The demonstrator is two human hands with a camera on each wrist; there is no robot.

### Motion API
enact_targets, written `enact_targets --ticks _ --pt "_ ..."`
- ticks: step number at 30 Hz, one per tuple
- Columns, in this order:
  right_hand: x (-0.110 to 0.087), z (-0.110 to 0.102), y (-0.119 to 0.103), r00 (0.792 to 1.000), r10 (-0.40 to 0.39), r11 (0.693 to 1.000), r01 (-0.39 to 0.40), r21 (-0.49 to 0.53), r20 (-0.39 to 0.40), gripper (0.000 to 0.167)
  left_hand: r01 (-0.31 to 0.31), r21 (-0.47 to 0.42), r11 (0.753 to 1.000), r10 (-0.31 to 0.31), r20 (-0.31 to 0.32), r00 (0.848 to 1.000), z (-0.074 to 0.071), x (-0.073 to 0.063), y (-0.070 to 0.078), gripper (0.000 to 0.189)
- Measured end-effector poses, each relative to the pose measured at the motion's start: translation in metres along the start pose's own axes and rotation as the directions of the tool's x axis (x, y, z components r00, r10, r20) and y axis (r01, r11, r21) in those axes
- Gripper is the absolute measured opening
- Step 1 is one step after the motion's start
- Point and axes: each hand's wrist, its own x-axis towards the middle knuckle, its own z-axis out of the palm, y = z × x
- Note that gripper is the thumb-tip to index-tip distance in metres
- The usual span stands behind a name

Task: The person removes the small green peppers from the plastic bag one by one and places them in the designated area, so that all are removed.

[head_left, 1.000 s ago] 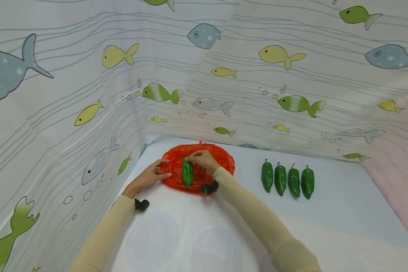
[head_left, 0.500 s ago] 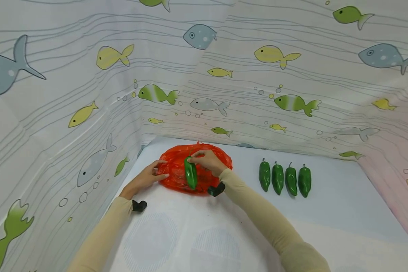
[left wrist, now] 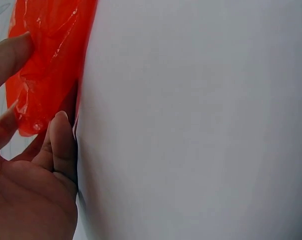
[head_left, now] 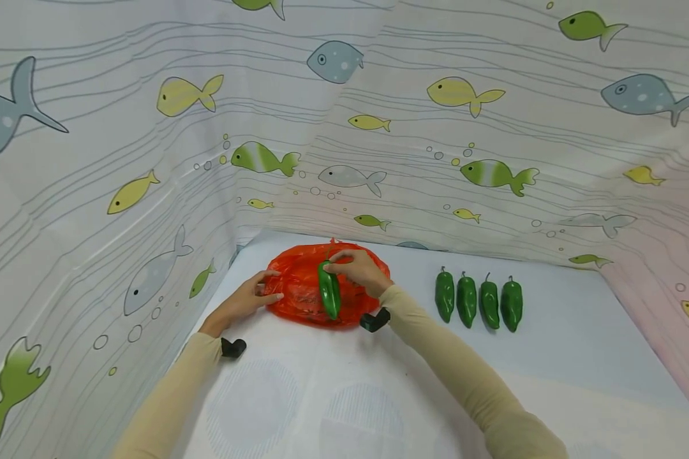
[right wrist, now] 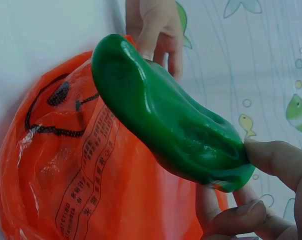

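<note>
By its stem end, my right hand [head_left: 360, 271] pinches a glossy green pepper [head_left: 330, 293] between thumb and fingers. The pepper hangs over a red plastic bag [head_left: 293, 294], its pointed end toward me. Close up in the right wrist view, the dented side of the pepper [right wrist: 156, 115] shows in front of the bag, which bears black print. My left hand [head_left: 244, 305] is at the bag's left side, fingers spread and touching its edge. Thumb and fingertips lie along the red plastic [left wrist: 51, 55] in the left wrist view.
To the right of the bag, several green peppers [head_left: 467, 301] lie side by side in a row on the white tabletop [head_left: 413, 395], stems toward the back. Fish-patterned cloth walls [head_left: 402, 146] stand behind and at both sides.
My right hand has moved to the right over the bag, with the pepper still pinched and now tilted. The left hand stays at the bag's edge. The head view shifts slightly.
</note>
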Motion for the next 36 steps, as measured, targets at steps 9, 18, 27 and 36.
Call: enact_targets --ticks 9,18,27,36 --pt "-0.008 -0.014 -0.003 0.999 0.044 0.999 -0.044 0.021 -0.017 0.032 -0.009 -0.011 1.0 0.009 0.013 1.0 0.002 -0.001 0.002 0.066" --pt "-0.015 -0.028 -0.003 0.999 0.011 1.0 -0.011 -0.001 -0.033 0.033 -0.008 -0.016 1.0 0.008 0.014 1.0 0.0 0.002 0.0 0.067" --pt "-0.023 -0.044 -0.001 0.998 -0.002 1.0 0.003 0.02 -0.065 0.033 -0.024 -0.027 0.999 0.024 0.016 1.0 -0.001 0.002 -0.001 0.069" --pt "-0.028 -0.06 0.006 0.993 0.049 0.999 -0.05 -0.004 -0.105 0.04 -0.001 -0.016 1.0 0.001 0.011 1.0 0.001 0.004 -0.001 0.065"
